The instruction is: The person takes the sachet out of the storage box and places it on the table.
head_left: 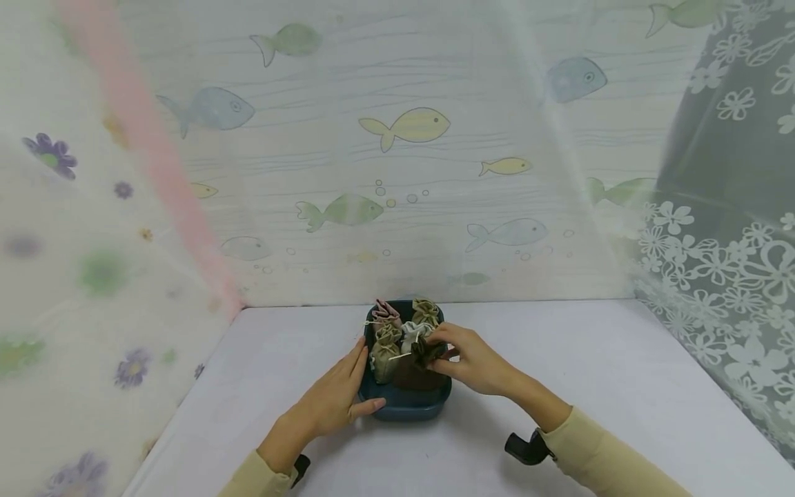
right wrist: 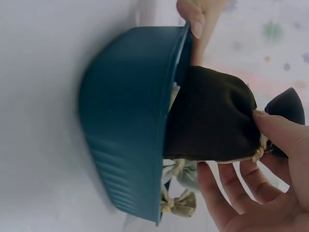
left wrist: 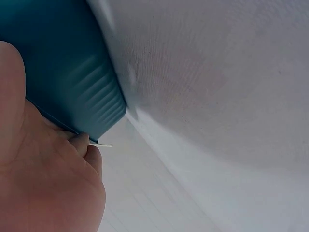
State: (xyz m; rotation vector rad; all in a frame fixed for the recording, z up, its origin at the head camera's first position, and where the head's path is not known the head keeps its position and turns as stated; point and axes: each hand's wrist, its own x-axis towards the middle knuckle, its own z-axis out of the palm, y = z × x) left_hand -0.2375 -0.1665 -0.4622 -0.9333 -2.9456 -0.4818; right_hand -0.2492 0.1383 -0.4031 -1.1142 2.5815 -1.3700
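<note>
A dark brown drawstring pouch (head_left: 417,373) stands at the near right inside a blue plastic basin (head_left: 406,413). My right hand (head_left: 478,362) pinches its gathered neck between thumb and fingers. In the right wrist view the dark pouch (right wrist: 210,116) reaches out past the basin's rim, its lower end hidden inside. My left hand (head_left: 326,402) holds the basin's near left corner, thumb over the front rim and fingers along the left side. Other small pouches fill the far part: an olive one (head_left: 385,359), a pinkish one (head_left: 386,314), a pale one (head_left: 415,335) and a greenish one (head_left: 425,312).
The basin stands on a white-covered table (head_left: 279,345). Behind rises a pale curtain (head_left: 410,172) printed with fish, with flowered sheets at left and right. Black wrist mounts (head_left: 528,447) stick out below the sleeves.
</note>
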